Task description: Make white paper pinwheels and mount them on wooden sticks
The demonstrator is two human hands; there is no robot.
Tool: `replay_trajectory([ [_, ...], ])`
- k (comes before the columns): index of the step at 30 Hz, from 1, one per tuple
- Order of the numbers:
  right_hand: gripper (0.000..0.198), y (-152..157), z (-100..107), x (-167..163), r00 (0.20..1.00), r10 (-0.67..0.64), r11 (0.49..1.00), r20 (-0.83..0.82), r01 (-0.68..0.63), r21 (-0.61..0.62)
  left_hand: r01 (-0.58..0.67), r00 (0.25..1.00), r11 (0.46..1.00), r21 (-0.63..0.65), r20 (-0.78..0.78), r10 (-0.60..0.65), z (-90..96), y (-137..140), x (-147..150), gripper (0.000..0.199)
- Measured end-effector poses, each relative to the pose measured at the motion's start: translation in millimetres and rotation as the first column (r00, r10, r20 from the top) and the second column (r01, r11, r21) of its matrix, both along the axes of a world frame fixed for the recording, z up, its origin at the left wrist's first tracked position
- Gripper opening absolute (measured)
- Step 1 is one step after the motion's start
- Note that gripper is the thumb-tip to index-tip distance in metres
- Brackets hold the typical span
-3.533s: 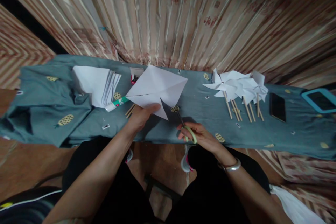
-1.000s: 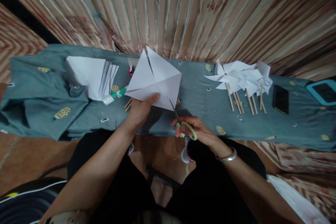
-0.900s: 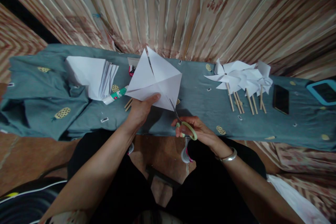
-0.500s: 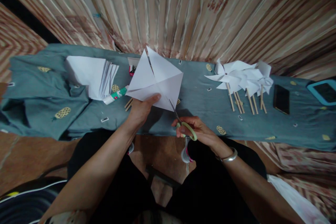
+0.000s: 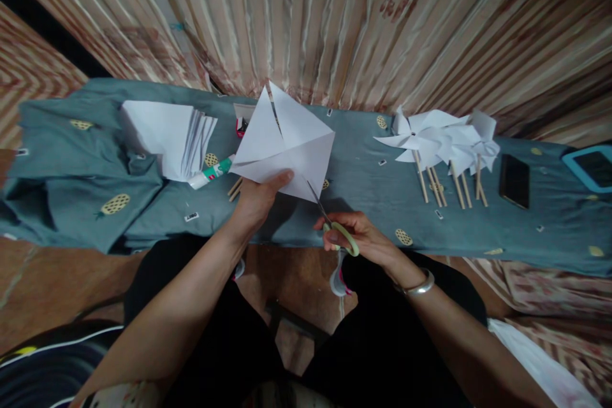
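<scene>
A white square sheet of paper [image 5: 308, 152] with creases is held up over the cloth, one slit running in from its top corner. My left hand [image 5: 261, 196] pinches its lower left edge, thumb on top and the other fingers hidden beneath. In my right hand [image 5: 356, 233] is a pair of scissors [image 5: 343, 238] with light green handles. The blades meet the paper at its bottom corner, pointing in toward the middle. Close to my left hand lie a green and white glue stick [image 5: 211, 173] and some thin wooden sticks [image 5: 234, 190], partly covered.
On the grey-green cloth [image 5: 354, 172], a stack of white paper [image 5: 162, 137] lies at left. Behind the sheet is a small red box [image 5: 241, 124]. Several paper pinwheels [image 5: 435, 134] on sticks, a dark phone [image 5: 515, 181] and a blue-framed device [image 5: 590, 169] lie at right. A curtain [image 5: 306, 25] hangs behind.
Almost nothing differs. The paper, both hands and the scissors hold nearly the same pose, and the whole view has shifted very slightly.
</scene>
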State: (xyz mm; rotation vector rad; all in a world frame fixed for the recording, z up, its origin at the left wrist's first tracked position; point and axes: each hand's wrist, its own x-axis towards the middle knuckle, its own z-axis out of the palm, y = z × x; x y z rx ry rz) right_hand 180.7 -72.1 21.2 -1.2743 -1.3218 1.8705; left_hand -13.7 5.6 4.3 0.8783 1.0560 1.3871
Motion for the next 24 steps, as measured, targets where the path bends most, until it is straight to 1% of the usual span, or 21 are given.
replay_trajectory([
  [9, 0.042, 0.1, -3.3, -0.5, 0.999, -0.027, 0.999, -0.020, 0.026, -0.020, -0.010, 1.000, 1.000, -0.008, 0.018, 0.010, 3.3, 0.4, -0.5, 0.056],
  [15, 0.041, -0.8, -5.6, -0.3, 0.998, -0.052, 0.996, -0.040, 0.049, -0.069, 0.003, 0.999, 1.000, -0.002, 0.038, -0.003, 4.4, -0.2, -0.5, 0.054],
  [22, 0.042, -1.1, -8.0, -1.9, 0.992, -0.103, 0.989, -0.066, 0.096, -0.110, 0.004, 1.000, 1.000, 0.003, -0.017, -0.004, 3.8, 0.2, -0.7, 0.056],
  [24, 0.042, -0.8, -7.4, -3.0, 0.991, -0.114, 0.989, -0.068, 0.107, -0.105, 0.006, 1.000, 1.000, 0.002, -0.023, -0.006, 2.6, -0.4, -0.3, 0.058],
])
